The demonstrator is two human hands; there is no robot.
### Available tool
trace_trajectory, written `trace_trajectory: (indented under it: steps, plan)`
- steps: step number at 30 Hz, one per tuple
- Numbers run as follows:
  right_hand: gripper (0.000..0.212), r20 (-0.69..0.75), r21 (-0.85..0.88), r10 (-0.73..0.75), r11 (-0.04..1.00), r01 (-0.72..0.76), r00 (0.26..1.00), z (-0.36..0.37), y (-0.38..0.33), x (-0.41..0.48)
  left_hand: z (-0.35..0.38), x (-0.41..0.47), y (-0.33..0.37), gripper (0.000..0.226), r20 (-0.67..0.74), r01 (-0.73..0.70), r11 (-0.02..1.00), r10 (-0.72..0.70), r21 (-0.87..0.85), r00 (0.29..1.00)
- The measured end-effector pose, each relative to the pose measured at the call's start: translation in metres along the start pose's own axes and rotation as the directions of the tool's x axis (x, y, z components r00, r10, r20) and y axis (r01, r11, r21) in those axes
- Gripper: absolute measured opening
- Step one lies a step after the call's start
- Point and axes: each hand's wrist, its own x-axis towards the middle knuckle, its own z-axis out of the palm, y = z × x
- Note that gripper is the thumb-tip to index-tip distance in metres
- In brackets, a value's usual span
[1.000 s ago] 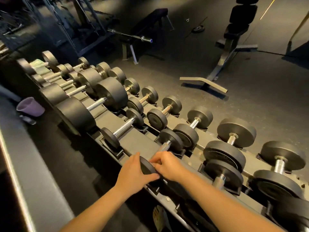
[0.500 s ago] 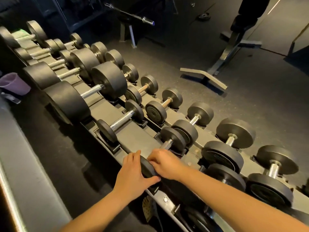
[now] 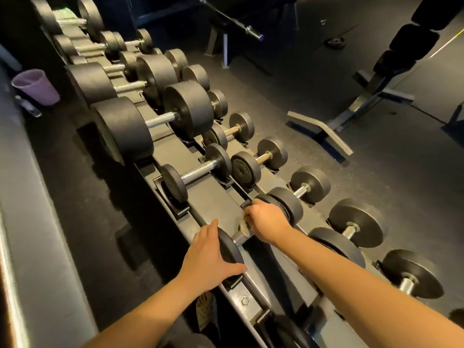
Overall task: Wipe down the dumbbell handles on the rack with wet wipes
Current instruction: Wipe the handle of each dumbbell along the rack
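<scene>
A small black dumbbell (image 3: 229, 247) lies on the near row of the grey rack (image 3: 216, 199). My left hand (image 3: 209, 259) grips its near end plate. My right hand (image 3: 267, 222) is closed around the chrome handle (image 3: 239, 238) with a crumpled whitish wet wipe (image 3: 243, 226) pressed under the fingers. The far end plate is mostly hidden behind my right hand. Several more dumbbells sit along the rack, such as a small one (image 3: 198, 172) to the left and a big one (image 3: 155, 121) beyond it.
A purple cup (image 3: 36, 86) and a small clear bottle (image 3: 27, 105) stand on the ledge at left. A weight bench (image 3: 371, 84) and a barbell end (image 3: 253, 33) are on the dark floor behind the rack. A pale sandal (image 3: 206, 310) shows below the rack.
My right hand has slid along the handle toward the far plate, baring the chrome near the left plate and showing the wipe. The camera has moved closer; my left hand stays on the plate.
</scene>
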Motion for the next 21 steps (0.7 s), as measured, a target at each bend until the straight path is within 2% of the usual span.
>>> trace_trajectory:
  steps: [2, 5, 6, 8, 9, 11, 13, 15, 16, 17, 18, 19, 20, 21]
  plan:
    - [0.024, 0.038, 0.111, -0.019, 0.994, 0.015, 0.999, 0.002, -0.009, -0.002, 0.0, 0.003, 0.001, 0.135, 0.021, 0.017, 1.0, -0.017, 0.005, 1.0]
    - [0.025, 0.296, 0.467, -0.121, 0.884, -0.033, 0.948, -0.008, -0.019, -0.008, -0.001, 0.008, 0.0, 0.135, 0.047, 0.008, 0.999, -0.01, 0.038, 0.999]
    - [0.025, 0.317, 0.508, -0.163, 0.861, -0.023, 0.934, -0.013, -0.023, -0.012, -0.002, 0.009, -0.001, 0.134, 0.052, -0.001, 0.999, -0.002, 0.053, 0.999]
    - [0.024, 0.215, 0.445, -0.18, 0.893, 0.068, 0.96, -0.012, -0.031, -0.026, -0.002, 0.01, -0.003, 0.132, 0.057, -0.027, 0.997, 0.023, 0.077, 0.998]
    - [0.023, 0.128, 0.409, -0.135, 0.91, 0.072, 0.983, -0.005, -0.034, -0.035, -0.002, 0.009, -0.005, 0.131, 0.054, -0.041, 0.996, 0.037, 0.08, 0.998]
    - [0.018, -0.029, 0.442, 0.019, 0.897, -0.004, 0.999, 0.012, -0.039, -0.052, -0.002, 0.01, -0.008, 0.13, 0.046, -0.071, 0.994, 0.068, 0.081, 0.997]
    - [0.008, -0.144, 0.525, 0.274, 0.836, -0.161, 0.951, 0.032, -0.038, -0.062, -0.002, 0.011, -0.009, 0.129, 0.04, -0.093, 0.993, 0.091, 0.077, 0.995]
    - [0.004, -0.158, 0.676, 0.605, 0.643, -0.361, 0.781, 0.043, -0.038, -0.062, -0.003, 0.012, -0.011, 0.13, 0.051, -0.108, 0.992, 0.104, 0.072, 0.993]
    - [0.007, -0.095, 0.764, 0.732, 0.488, -0.422, 0.675, 0.046, -0.038, -0.06, -0.004, 0.013, -0.011, 0.13, 0.058, -0.114, 0.991, 0.11, 0.074, 0.992]
    - [0.01, 0.028, 0.849, 0.806, 0.294, -0.44, 0.591, 0.047, -0.043, -0.056, -0.004, 0.013, -0.012, 0.129, 0.063, -0.124, 0.989, 0.119, 0.075, 0.991]
    - [0.014, 0.17, 0.909, 0.815, 0.088, -0.408, 0.554, 0.047, -0.052, -0.053, -0.004, 0.014, -0.013, 0.129, 0.067, -0.139, 0.987, 0.134, 0.078, 0.989]
    - [0.019, 0.293, 0.924, 0.776, -0.079, -0.375, 0.558, 0.046, -0.06, -0.05, -0.005, 0.014, -0.013, 0.129, 0.06, -0.147, 0.986, 0.142, 0.075, 0.988]
    - [0.025, 0.375, 0.913, 0.732, -0.186, -0.363, 0.568, 0.046, -0.068, -0.049, -0.004, 0.014, -0.014, 0.129, 0.059, -0.155, 0.985, 0.151, 0.077, 0.987]
    - [0.03, 0.422, 0.896, 0.693, -0.22, -0.387, 0.584, 0.045, -0.074, -0.051, -0.004, 0.015, -0.015, 0.129, 0.057, -0.157, 0.985, 0.153, 0.077, 0.987]
